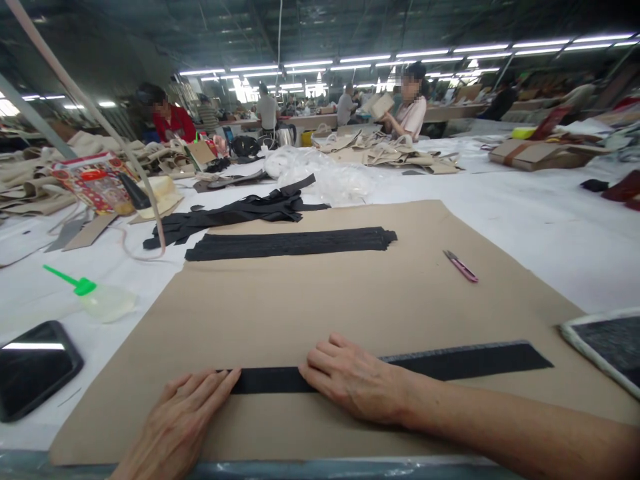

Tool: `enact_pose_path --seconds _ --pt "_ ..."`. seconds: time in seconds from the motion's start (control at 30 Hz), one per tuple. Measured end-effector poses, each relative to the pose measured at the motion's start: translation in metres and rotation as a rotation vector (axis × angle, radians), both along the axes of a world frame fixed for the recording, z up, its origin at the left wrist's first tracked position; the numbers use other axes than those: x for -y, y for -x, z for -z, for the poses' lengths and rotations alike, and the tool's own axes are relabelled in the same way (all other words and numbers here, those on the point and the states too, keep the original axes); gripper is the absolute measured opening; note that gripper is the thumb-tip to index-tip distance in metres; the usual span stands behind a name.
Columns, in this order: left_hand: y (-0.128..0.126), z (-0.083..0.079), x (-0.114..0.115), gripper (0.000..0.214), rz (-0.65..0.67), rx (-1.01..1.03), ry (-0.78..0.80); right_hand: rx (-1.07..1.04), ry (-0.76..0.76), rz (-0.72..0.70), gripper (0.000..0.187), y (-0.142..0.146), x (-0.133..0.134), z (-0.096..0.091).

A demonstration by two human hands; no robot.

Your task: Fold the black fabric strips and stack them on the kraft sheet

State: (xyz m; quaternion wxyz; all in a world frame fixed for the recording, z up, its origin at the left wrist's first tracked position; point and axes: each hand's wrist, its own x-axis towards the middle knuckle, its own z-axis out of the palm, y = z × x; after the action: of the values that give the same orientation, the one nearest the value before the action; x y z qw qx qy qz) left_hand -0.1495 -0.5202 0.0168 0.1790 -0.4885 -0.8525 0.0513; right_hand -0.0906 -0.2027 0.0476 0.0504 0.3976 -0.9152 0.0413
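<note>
The left hand (185,413) and right hand (350,380) lie flat and open, pressing the black strip (465,360) onto the brown sheet (350,293) near its front edge; uneven pressure could probably skew or crease the strip.

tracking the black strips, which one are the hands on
The lone black strip, nearest on the cardboard: left hand and right hand rest on it. The neat stack and loose pile lie farther back, untouched.

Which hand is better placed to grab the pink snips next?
Right, probably: the right hand rests on the black strip, nearer the pink snips; the left hand presses the strip's other end.
</note>
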Motion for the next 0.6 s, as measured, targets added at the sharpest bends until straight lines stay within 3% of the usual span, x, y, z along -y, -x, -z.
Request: enact_pose_path --seconds 0.1,0.2,0.33,0.4,0.5,0.6 --pt "-0.006 -0.006 -0.012 0.07 -0.088 0.028 0.031 -0.007 0.002 0.004 0.018 -0.003 -0.004 0.0" --pt "-0.017 -0.003 -0.035 0.073 -0.109 -0.031 -0.038 -0.004 0.006 -0.006 0.019 -0.003 -0.005 0.001" --pt "-0.034 0.007 -0.073 0.054 -0.023 -0.067 -0.088 -0.006 0.011 0.001 0.018 -0.003 -0.003 0.003" --pt "-0.038 0.011 -0.078 0.047 -0.029 -0.072 -0.085 -0.011 0.016 0.01 0.018 -0.004 -0.003 0.004" --pt "-0.036 0.016 -0.047 0.052 -0.145 -0.075 -0.08 -0.02 0.021 0.01 0.018 -0.005 -0.005 0.004" --pt "-0.026 0.016 0.016 0.048 -0.282 -0.098 -0.017 -0.035 0.031 0.003 0.019 -0.005 -0.006 0.005"
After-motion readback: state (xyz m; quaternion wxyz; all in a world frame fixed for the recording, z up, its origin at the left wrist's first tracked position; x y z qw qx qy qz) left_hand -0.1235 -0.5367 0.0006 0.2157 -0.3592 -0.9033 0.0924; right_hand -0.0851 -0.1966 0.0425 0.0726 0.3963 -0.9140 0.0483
